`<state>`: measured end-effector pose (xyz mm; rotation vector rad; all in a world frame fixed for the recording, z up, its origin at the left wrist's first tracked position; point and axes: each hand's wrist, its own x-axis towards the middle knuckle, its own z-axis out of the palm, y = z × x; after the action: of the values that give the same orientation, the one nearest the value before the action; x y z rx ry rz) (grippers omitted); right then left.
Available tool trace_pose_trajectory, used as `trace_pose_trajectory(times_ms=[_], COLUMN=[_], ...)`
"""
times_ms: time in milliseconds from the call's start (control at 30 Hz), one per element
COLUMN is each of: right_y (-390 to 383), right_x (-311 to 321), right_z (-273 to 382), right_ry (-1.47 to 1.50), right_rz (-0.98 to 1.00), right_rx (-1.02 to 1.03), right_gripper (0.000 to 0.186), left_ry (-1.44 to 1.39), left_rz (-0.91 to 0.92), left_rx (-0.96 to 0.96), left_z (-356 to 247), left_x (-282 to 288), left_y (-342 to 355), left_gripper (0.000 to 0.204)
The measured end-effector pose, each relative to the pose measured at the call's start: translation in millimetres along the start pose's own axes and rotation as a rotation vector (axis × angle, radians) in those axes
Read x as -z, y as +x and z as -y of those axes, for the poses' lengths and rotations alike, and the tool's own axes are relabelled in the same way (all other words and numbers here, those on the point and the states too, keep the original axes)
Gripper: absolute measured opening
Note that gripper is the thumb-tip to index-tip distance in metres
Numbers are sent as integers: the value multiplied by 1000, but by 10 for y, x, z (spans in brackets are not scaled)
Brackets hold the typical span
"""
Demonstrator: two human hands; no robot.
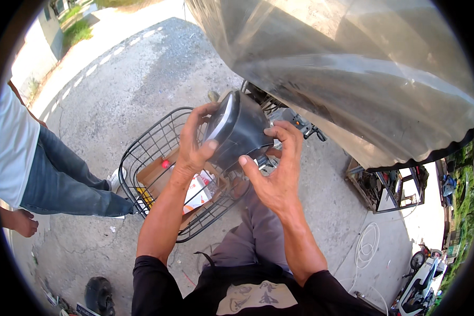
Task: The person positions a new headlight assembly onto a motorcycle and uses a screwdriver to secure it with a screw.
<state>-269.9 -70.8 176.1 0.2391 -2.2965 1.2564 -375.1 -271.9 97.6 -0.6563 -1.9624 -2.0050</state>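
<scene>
A black, rounded headlight [245, 122] with a pale, shiny front rim is held up above a wire basket [138, 142]. My left hand [194, 142] grips its front side, thumb and fingers on opposite edges of the rim. At the back of the housing, my right hand [279, 174] curls with thumb and fingertips against it. Silvery metal parts show just beneath, partly hidden by my fingers. Inside the basket lie an open cardboard box [155, 174], a white printed package [199, 192] and a small red round item [166, 164].
A vehicle's handlebar [303, 125] stands beyond my right hand, under a large translucent sheet [353, 79]. Another person [63, 168] stands at left, close to the basket. A metal frame [384, 189], a coiled white hose [367, 245] and a parked scooter [421, 282] are at right.
</scene>
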Motion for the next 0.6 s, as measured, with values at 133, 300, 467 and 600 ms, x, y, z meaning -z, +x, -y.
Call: trace_pose_trajectory(times_ms=[133,300,467,600], right_y=[7,4,-5,-25], right_x=[14,30,27,12], right_z=[44,43,60,64], right_ry=[72,25,-24,-102], right_rz=[15,13,-9,-19], right_rx=[-42,3,40,108], right_gripper=[63,61,56,51], left_ry=[-6,34,56,68], left_rz=[-41,-44,-36,-44], left_rx=[-45,-52,-67,-87], left_z=[38,27,40,11], left_x=[-22,-31,-16,-27], left_y=[-14,-14,-17,-18], left_gripper=[109,112,112,110])
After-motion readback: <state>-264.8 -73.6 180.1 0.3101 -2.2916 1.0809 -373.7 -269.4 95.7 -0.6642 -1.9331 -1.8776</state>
